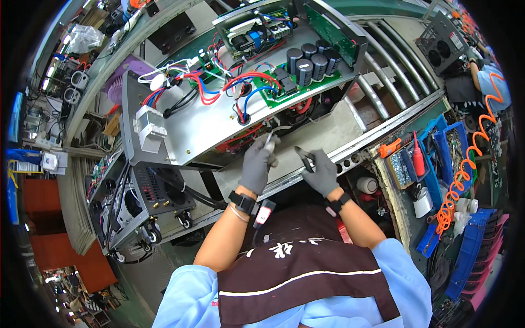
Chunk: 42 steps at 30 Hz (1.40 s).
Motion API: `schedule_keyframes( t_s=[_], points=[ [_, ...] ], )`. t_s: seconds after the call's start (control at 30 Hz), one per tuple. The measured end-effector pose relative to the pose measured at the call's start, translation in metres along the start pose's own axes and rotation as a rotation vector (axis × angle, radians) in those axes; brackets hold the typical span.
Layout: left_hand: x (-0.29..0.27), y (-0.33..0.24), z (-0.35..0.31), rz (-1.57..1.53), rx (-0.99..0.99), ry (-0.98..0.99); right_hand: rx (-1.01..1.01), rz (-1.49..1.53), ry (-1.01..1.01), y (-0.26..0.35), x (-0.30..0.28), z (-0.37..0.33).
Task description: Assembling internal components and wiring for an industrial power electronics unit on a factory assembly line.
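Observation:
My gloved left hand (258,164) is closed at the near side of an opened metal machine chassis (202,134). A thin pale strip (283,128), like a cable tie, stands up from its pinched fingers toward wires under the chassis deck. To its right, my gloved right hand (322,175) is closed around small dark pliers (304,157), tips pointing up and left, apart from the chassis. On the deck sit a green circuit board (276,98) with several black capacitors (304,71) and looped red and blue wires (210,95).
The chassis rests on a conveyor with metal rollers (391,65). At right are an orange-handled tool (395,146), a red bottle (418,161), blue bins (451,147) and a coiled orange hose (451,202). A wheeled machine (139,202) stands at left. Another person's sleeve (495,87) shows far right.

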<state>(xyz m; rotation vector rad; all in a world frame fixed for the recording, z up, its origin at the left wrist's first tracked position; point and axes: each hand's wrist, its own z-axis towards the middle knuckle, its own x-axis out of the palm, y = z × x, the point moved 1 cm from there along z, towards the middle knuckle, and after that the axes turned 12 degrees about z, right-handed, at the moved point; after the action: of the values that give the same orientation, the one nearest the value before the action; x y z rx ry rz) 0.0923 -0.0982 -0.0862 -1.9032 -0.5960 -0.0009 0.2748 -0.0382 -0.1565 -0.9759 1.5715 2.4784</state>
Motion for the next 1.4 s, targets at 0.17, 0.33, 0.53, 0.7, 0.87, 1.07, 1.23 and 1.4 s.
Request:
schedule_keyframes(
  t_s=[0.17,0.33,0.53,0.7,0.87,1.07,1.23,1.4],
  points=[
    [0.024,-0.032,0.022,0.364,0.286,-0.327,0.33,0.016,-0.155,-0.002,-0.058,-0.046],
    [0.025,-0.017,0.044,0.613,0.468,-0.534,0.463,0.024,-0.327,-0.012,-0.101,-0.079],
    [0.037,-0.003,0.058,0.995,0.678,-0.686,0.528,0.077,-0.47,-0.029,-0.143,-0.114],
    [0.083,0.037,0.055,1.286,0.78,0.183,0.645,-0.115,-0.5,-0.039,-0.197,-0.162],
    [0.191,0.071,0.13,1.207,0.139,0.589,0.703,-0.325,-0.519,-0.088,-0.273,-0.254],
    [0.34,0.047,0.213,0.867,0.206,0.355,1.241,-0.319,-0.414,-0.127,-0.344,-0.313],
    [0.461,0.062,0.245,0.568,-0.03,0.303,1.383,-0.399,-0.543,-0.124,-0.352,-0.335],
    [0.454,0.024,0.26,0.441,-0.109,0.298,1.433,-0.648,-0.471,-0.146,-0.347,-0.299]
  ],
)
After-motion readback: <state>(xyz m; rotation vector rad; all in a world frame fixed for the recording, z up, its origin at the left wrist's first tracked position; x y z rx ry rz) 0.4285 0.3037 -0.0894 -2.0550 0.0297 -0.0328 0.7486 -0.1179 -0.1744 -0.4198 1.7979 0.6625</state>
